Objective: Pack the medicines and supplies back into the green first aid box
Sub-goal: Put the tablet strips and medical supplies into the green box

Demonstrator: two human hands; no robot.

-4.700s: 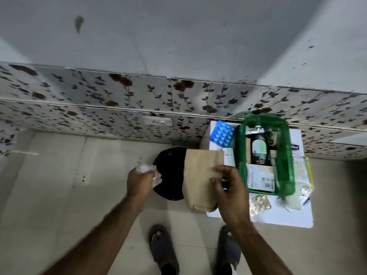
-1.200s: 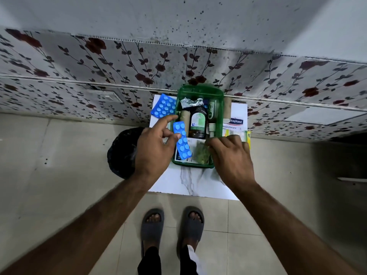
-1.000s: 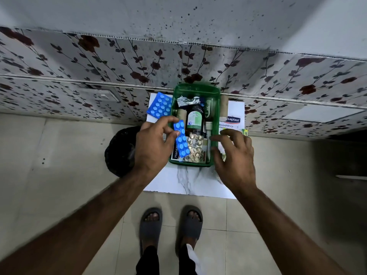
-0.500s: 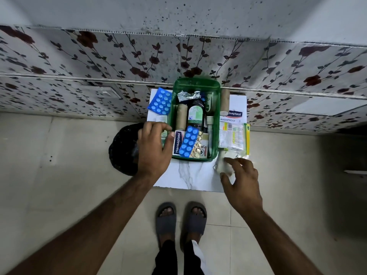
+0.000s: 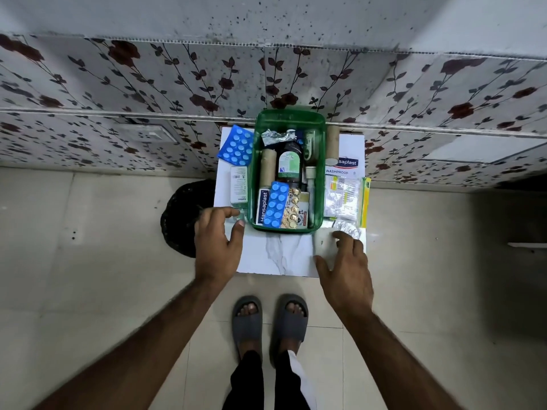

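The green first aid box (image 5: 291,115) stands open on a small white marble table (image 5: 281,253). Inside it lie a brown bottle (image 5: 289,164), a cardboard roll (image 5: 268,170), a Hansaplast box (image 5: 262,207), a blue blister strip (image 5: 276,205) and a gold blister strip (image 5: 291,210). My left hand (image 5: 219,241) pinches the near end of a small white bottle (image 5: 239,187) lying left of the box. My right hand (image 5: 346,267) is spread over a white wad (image 5: 322,242), its fingertips at a silver foil strip (image 5: 349,229).
Outside the box lie a blue blister pack (image 5: 236,143) at the back left, and a second roll (image 5: 333,140), a plaster box (image 5: 343,167) and a clear packet (image 5: 344,198) on the right. A black basket (image 5: 180,217) sits on the floor at the left. The flowered wall is right behind.
My left hand has let the blue blister strip go into the box and dropped to the small bottle's near end. My right hand has moved from the box to the white wad.
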